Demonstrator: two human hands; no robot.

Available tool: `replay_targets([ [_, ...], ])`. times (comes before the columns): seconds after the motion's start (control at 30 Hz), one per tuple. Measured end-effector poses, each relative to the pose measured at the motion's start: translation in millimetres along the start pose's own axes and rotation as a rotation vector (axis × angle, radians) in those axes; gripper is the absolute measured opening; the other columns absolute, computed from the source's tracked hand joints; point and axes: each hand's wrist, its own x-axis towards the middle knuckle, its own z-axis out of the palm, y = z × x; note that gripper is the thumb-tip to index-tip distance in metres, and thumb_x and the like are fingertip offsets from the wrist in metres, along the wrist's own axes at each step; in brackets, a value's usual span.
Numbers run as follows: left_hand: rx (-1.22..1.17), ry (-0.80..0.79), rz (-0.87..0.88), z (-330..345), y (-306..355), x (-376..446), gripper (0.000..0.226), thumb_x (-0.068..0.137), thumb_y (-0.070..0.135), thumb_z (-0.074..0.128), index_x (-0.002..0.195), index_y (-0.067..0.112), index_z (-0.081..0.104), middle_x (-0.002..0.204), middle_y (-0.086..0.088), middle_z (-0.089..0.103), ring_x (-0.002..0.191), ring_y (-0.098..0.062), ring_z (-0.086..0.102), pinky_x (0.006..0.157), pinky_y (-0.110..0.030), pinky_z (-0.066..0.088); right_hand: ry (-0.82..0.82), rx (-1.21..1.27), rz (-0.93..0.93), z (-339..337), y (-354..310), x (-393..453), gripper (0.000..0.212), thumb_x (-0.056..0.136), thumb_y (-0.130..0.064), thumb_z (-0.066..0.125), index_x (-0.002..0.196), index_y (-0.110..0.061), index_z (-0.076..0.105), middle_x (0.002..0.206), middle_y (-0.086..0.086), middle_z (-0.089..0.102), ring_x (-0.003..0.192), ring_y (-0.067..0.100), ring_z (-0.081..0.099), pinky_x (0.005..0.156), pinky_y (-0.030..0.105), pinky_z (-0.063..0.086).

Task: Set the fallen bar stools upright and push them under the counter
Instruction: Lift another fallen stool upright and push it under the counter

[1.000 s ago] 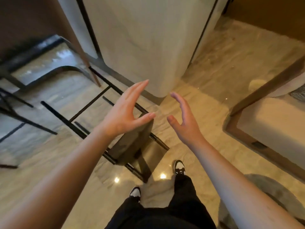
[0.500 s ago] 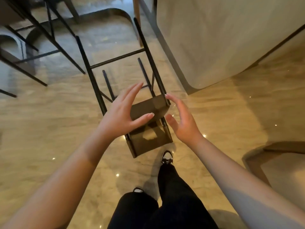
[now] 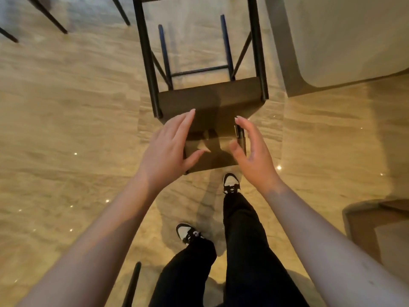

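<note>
A bar stool (image 3: 210, 98) with a brown seat and black metal legs lies on its side on the glossy floor, legs pointing away from me. Its seat end is nearest to my feet. My left hand (image 3: 168, 149) hovers over the left edge of the seat, fingers spread and straight, holding nothing. On the other side my right hand (image 3: 252, 151) hangs over the seat's right edge, fingers loosely bent, also holding nothing. The pale counter (image 3: 345, 38) with a dark base rises at the upper right, beside the stool's legs.
Black legs of other stools (image 3: 51, 16) show at the top left. A further black leg (image 3: 132, 284) pokes in at the bottom, left of my legs. A brown platform edge (image 3: 376, 220) sits at the lower right. Polished stone floor (image 3: 66, 129) spreads to the left.
The view has swung round so the stool lies straight ahead. Both hands have come down closer to the seat, one at each side. Neither hand has taken hold.
</note>
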Motion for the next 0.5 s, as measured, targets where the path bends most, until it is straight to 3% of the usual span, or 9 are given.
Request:
replay_targets([
  [0.1, 0.036, -0.021, -0.042, 44, -19, 1, 0.084, 0.089, 0.035, 0.068, 0.157, 0.011, 0.026, 0.154, -0.013, 0.041, 0.141, -0.029, 0.041, 0.112, -0.049, 0.04, -0.065, -0.058, 0.012, 17, 37, 6, 0.069, 0.089, -0.068, 0.046, 0.148, -0.036, 0.033, 0.154, -0.013, 0.037, 0.139, 0.0, 0.029, 0.108, 0.027, 0.028],
  [0.3, 0.034, -0.072, -0.1, 138, -47, 27, 0.082, 0.09, 0.031, 0.071, 0.157, 0.013, 0.026, 0.156, -0.009, 0.039, 0.143, -0.025, 0.038, 0.114, -0.046, 0.039, -0.166, -0.271, -0.039, 34, 131, 57, 0.064, 0.094, -0.047, 0.06, 0.149, -0.036, 0.03, 0.153, -0.007, 0.039, 0.141, 0.01, 0.033, 0.11, 0.032, 0.032],
  [0.5, 0.057, -0.139, -0.131, 237, -84, 59, 0.075, 0.095, 0.031, 0.065, 0.157, 0.016, 0.027, 0.158, -0.007, 0.035, 0.146, -0.023, 0.033, 0.118, -0.048, 0.03, -0.231, -0.357, -0.11, 62, 240, 107, 0.063, 0.096, -0.046, 0.059, 0.151, -0.031, 0.031, 0.154, -0.007, 0.039, 0.142, 0.011, 0.033, 0.115, 0.035, 0.03],
])
